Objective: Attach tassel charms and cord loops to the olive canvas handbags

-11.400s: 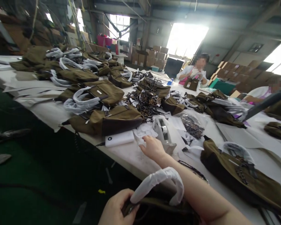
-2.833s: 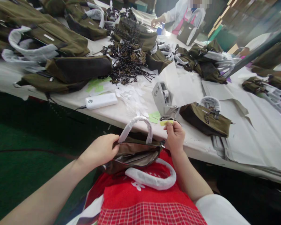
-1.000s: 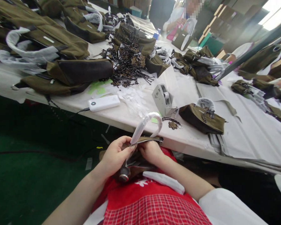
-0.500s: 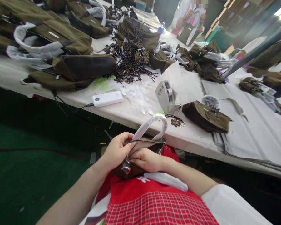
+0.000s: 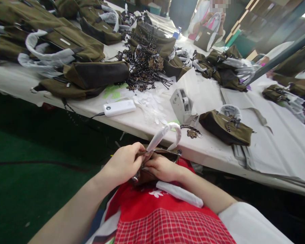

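Pinching one two-handled bag between left fingers, grip of right fingers unclear.

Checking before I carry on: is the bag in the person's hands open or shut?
Open: the bag has its zipper parted, and its inside shows behind the right hand.

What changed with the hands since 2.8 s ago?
The right hand has moved left and toward the body, to the opening of the bag. The yellow slip it held no longer shows there; whether it was let go is hidden. Unchanged: the left hand on the bag's rim, the tape dispenser, the white device.
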{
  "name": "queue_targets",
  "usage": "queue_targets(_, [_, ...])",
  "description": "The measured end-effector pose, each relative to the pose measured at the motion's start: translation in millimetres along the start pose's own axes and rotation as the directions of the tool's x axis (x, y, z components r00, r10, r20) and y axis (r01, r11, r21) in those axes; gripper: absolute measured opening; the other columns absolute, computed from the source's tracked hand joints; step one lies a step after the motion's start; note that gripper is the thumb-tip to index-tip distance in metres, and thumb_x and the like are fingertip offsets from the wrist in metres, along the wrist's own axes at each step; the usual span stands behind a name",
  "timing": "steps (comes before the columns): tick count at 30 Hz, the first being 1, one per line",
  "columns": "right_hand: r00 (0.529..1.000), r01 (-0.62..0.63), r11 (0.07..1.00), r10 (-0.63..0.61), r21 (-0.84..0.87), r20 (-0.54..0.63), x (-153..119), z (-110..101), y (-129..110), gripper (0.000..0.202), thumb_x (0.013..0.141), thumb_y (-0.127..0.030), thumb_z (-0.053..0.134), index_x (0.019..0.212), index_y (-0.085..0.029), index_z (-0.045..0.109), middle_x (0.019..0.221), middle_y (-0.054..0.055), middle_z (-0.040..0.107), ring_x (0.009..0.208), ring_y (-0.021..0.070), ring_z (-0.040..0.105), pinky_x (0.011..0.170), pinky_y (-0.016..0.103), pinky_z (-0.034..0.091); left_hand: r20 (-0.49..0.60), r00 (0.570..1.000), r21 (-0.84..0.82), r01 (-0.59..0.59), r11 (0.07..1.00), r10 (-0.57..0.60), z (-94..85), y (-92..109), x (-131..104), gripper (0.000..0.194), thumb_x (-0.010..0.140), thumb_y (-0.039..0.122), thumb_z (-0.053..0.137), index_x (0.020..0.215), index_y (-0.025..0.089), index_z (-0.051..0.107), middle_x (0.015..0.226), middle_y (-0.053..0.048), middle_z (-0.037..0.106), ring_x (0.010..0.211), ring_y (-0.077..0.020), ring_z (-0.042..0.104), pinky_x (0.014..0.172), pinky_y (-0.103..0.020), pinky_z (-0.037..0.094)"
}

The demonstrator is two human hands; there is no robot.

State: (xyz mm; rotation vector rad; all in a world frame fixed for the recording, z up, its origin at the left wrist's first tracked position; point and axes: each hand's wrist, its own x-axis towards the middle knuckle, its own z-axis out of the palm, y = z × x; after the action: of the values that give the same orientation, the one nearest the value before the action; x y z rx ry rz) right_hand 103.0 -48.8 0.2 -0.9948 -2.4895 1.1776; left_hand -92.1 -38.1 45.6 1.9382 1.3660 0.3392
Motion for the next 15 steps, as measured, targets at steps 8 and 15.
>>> queue_targets(8, [0.993, -0.118, 0.852, 0.115, 0.51, 0.038, -13, -34, -14, 0.032, 0.095, -0.03, 0.045, 0.071, -0.016, 0.062, 0.071, 0.0, 0.06, 0.068, 0.0131, 0.054, 0.071, 0.026, 0.047, -0.037, 0.888, 0.012, -0.458, 0.889, 0.458, -3.2, 12, 1, 0.03, 0.083, 0.007, 0.046, 0.098, 0.023, 0.067, 0.1, -0.003, 0.072, 0.094, -0.0202, 0.059, 0.091, -0.036, 0.044])
queue_targets(15, [0.956, -0.172, 0.673, 0.29, 0.719, -0.043, -25, -41, -7, 0.038, 0.09, -0.04, 0.051, 0.062, -0.016, 0.055, 0.051, -0.006, 0.04, 0.046, 0.0075, 0.029, 0.046, 0.022, 0.023, 0.006, 0.918, 0.023, -0.397, 0.918, 0.397, 4.4, 6, 23, 0.036, 0.08, 0.009, 0.05, 0.108, 0.021, 0.069, 0.094, -0.006, 0.072, 0.09, -0.0221, 0.059, 0.086, -0.037, 0.046])
